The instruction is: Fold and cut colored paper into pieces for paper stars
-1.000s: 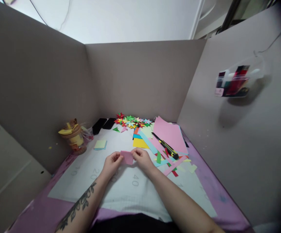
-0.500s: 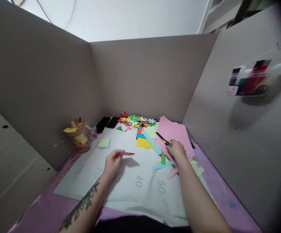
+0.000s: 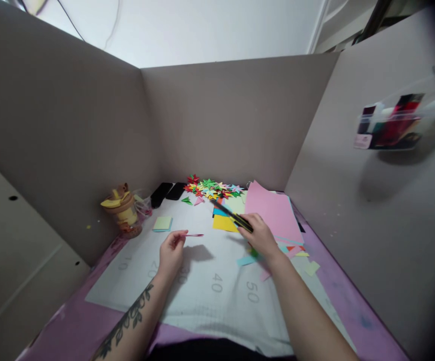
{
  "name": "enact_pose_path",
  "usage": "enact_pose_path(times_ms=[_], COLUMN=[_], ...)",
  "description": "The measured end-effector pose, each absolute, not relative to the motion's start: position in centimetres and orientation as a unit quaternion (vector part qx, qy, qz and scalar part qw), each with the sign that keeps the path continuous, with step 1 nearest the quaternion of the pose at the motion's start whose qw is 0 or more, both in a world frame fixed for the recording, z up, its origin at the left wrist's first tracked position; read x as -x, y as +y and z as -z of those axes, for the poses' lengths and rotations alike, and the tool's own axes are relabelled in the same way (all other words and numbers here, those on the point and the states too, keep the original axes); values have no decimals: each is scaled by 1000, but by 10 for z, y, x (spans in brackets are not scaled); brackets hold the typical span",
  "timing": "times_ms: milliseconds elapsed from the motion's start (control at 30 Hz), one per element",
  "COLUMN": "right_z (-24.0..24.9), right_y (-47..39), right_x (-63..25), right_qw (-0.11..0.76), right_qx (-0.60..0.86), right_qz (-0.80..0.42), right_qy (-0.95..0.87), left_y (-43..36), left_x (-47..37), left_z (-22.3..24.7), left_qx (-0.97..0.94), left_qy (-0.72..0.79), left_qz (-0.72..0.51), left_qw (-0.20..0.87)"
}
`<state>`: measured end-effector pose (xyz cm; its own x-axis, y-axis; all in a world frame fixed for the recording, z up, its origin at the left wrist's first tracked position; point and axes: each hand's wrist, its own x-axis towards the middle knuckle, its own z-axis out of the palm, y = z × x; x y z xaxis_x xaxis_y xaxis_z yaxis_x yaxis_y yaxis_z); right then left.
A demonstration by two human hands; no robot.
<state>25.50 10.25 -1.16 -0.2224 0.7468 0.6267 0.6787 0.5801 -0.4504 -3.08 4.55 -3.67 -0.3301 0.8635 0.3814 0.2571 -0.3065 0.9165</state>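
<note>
My left hand (image 3: 172,248) pinches a small folded piece of pink paper (image 3: 194,235) between thumb and fingers, just above the white sheet (image 3: 198,311). My right hand (image 3: 258,235) is closed round a pair of black-and-yellow scissors (image 3: 234,216), raised over the papers with the dark tip pointing left and away from me. Motion blurs them, and the fingers cover part of the handles. Under and beside this hand lie coloured paper strips (image 3: 247,260), partly hidden by my arm. Behind it rests a stack of pink paper sheets (image 3: 272,213). A yellow paper piece (image 3: 224,223) lies left of the stack.
Folded paper stars (image 3: 209,188) are heaped at the back. Two dark phones (image 3: 175,191) lie left of them. A cup-shaped container (image 3: 125,213) stands at the left panel, with a pale square paper stack (image 3: 162,223) nearby. A clear holder (image 3: 390,125) hangs on the right panel.
My right hand has lifted the scissors off the paper pile and brought them left. The left hand keeps the pink paper, which now appears more edge-on.
</note>
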Motion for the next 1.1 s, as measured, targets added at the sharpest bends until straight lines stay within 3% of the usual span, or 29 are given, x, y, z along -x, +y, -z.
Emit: enact_pose_path(times_ms=[133, 333, 1100], right_z=[10, 15, 16], right_y=[88, 88, 90], right_x=[-233, -227, -229], right_qw=[443, 420, 392], right_qx=[362, 352, 358], right_qz=[-8, 48, 71], right_qy=[-820, -835, -845], left_y=[44, 42, 42], left_x=[33, 36, 37], left_z=[35, 31, 31], left_qx=[-519, -515, -517], left_qy=[568, 587, 579], left_qz=[-608, -610, -619], left_qw=[193, 137, 120])
